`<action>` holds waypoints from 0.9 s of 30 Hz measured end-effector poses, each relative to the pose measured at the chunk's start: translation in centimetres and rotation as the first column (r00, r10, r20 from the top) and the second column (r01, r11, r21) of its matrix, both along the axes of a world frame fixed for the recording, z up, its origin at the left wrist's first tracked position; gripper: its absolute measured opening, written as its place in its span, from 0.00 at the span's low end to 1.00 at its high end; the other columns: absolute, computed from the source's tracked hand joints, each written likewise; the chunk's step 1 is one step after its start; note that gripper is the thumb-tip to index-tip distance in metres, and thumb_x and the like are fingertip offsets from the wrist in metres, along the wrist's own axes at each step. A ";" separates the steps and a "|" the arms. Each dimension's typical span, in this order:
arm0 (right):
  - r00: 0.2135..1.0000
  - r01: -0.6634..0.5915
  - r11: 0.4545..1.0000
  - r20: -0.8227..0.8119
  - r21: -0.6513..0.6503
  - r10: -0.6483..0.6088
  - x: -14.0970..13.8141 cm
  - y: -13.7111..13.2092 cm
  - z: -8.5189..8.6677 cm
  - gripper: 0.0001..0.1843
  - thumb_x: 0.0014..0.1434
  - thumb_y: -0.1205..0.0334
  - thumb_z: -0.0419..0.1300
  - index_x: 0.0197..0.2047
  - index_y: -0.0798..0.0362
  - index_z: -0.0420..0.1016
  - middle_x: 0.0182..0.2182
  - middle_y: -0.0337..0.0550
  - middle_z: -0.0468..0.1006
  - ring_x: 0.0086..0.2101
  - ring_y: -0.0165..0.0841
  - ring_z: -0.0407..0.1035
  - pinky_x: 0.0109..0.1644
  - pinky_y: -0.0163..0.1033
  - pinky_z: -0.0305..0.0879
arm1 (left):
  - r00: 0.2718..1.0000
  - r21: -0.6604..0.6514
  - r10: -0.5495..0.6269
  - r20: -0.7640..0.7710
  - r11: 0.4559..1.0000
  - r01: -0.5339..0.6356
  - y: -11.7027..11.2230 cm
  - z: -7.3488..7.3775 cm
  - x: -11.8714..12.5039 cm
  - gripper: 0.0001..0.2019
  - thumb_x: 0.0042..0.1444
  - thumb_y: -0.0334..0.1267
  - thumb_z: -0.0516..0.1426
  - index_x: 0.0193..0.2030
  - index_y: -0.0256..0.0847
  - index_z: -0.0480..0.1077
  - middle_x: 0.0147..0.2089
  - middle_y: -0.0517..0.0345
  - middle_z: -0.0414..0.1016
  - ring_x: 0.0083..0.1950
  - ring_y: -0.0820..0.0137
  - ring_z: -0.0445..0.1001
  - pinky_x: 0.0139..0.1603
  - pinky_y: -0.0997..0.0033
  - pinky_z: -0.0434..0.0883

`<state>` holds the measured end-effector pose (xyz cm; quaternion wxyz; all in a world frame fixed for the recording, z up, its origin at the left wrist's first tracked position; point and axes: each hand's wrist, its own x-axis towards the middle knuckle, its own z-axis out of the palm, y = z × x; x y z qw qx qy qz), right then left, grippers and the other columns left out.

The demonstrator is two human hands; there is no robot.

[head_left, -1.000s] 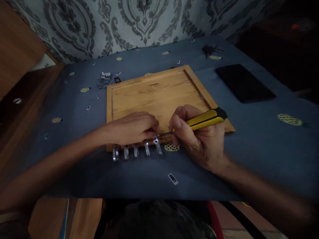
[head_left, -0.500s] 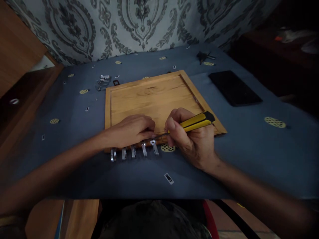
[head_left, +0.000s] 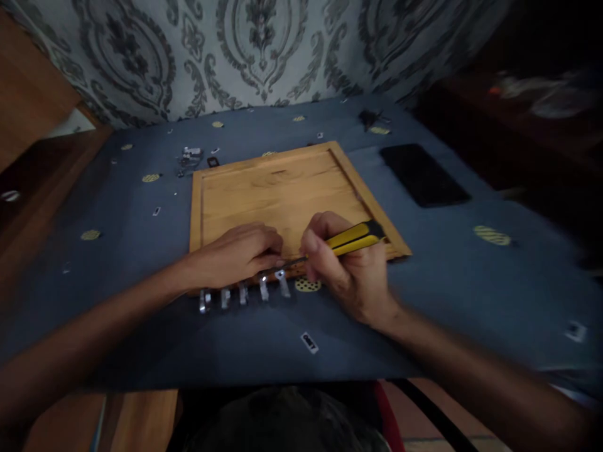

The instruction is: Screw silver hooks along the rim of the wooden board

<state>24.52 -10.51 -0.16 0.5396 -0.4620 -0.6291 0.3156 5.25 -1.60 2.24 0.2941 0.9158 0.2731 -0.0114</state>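
A framed wooden board [head_left: 277, 194] lies flat on the blue cloth. Along its near edge stands a row of several small shiny metal hooks [head_left: 283, 285]. My right hand [head_left: 351, 270] is closed round a yellow and black screwdriver [head_left: 351, 240], whose thin shaft points left and slopes down to the board's near edge. My left hand [head_left: 240, 254] lies over the near left part of the board, its fingers curled and the thumb close to the shaft. Whatever those fingertips pinch is hidden. The screwdriver's tip is hard to make out near the hooks.
A black phone or tablet [head_left: 424, 174] lies right of the board. Loose metal pieces [head_left: 190, 158] and a small dark square piece [head_left: 213, 162] are at the back left. A dark tool [head_left: 372, 119] sits at the back right, before the patterned curtain [head_left: 264, 50].
The view has shifted slightly, so everything sits a little further left and lower. Both hands and the screwdriver keep nearly the same place against the board.
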 end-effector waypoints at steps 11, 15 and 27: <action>0.992 -0.027 0.999 0.122 0.043 0.022 0.1 -0.2 0.0 0.22 0.78 0.45 0.53 0.32 0.45 0.60 0.21 0.30 0.63 0.23 0.28 0.60 0.28 0.38 0.57 | 0.996 -0.034 0.042 0.073 0.999 -0.040 0.0 -1.7 -0.9 0.16 0.77 0.49 0.53 0.45 0.43 0.76 0.45 0.53 0.82 0.48 0.59 0.81 0.51 0.60 0.73; 0.989 -0.029 0.998 0.144 0.050 0.021 0.1 -0.1 0.1 0.22 0.79 0.47 0.51 0.32 0.45 0.60 0.20 0.29 0.62 0.22 0.29 0.60 0.28 0.38 0.59 | 0.992 -0.005 0.043 0.119 0.999 -0.042 0.1 -2.2 -1.0 0.18 0.78 0.51 0.53 0.42 0.43 0.75 0.43 0.54 0.82 0.46 0.60 0.81 0.49 0.61 0.73; 1.000 -0.005 1.000 0.027 0.025 0.004 0.3 0.2 -0.6 0.26 0.75 0.39 0.62 0.30 0.46 0.67 0.20 0.33 0.67 0.23 0.30 0.63 0.26 0.38 0.56 | 0.998 -0.027 0.018 0.068 1.000 -0.016 0.0 -0.7 -0.6 0.14 0.78 0.42 0.52 0.48 0.40 0.78 0.49 0.50 0.83 0.52 0.61 0.81 0.58 0.61 0.73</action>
